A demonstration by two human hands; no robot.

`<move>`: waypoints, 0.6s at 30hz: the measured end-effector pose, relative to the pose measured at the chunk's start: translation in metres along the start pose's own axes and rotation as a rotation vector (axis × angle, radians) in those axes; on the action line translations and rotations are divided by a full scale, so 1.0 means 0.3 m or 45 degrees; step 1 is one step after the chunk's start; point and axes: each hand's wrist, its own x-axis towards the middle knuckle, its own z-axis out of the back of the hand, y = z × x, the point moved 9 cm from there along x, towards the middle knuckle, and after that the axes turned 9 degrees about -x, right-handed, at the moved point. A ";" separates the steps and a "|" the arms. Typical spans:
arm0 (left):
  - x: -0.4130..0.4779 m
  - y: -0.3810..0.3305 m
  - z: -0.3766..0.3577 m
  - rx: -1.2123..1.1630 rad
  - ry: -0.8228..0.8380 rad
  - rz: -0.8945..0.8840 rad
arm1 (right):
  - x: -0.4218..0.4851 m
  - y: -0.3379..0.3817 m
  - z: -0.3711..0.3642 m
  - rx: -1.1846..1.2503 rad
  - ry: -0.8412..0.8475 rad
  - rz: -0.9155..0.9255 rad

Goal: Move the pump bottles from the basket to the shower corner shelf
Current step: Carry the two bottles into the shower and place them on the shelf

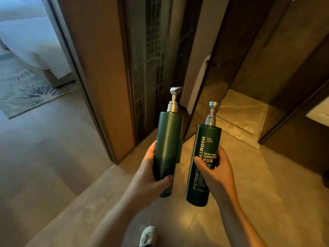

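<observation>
I hold two dark green pump bottles with silver pump heads, upright and slightly tilted, in front of me. My left hand (pixel 153 175) grips the lower half of the left pump bottle (pixel 168 139), whose label faces away. My right hand (pixel 215 172) wraps around the middle of the right pump bottle (pixel 204 145), which shows gold lettering reading conditioner. The two bottles are close together but do not touch. Neither a basket nor a shower corner shelf is in view.
Ahead is a glass shower door (pixel 201 72) with a dark frame, and a marble shower floor (pixel 243 111) lies behind it. A brown wall panel (pixel 99 68) stands at the left. Through the doorway at far left is a patterned rug (pixel 26 88). My slippered foot (pixel 147 236) shows below.
</observation>
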 end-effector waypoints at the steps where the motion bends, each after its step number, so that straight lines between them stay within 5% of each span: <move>1: 0.050 -0.004 0.024 0.021 -0.015 -0.001 | 0.051 0.009 -0.017 -0.001 0.001 0.011; 9: 0.414 0.052 0.051 0.081 0.093 0.061 | 0.338 -0.022 -0.089 -0.087 -0.076 -0.011; 18: 0.753 0.102 -0.279 0.237 0.378 0.102 | 0.471 -0.207 0.252 -0.087 -0.352 -0.196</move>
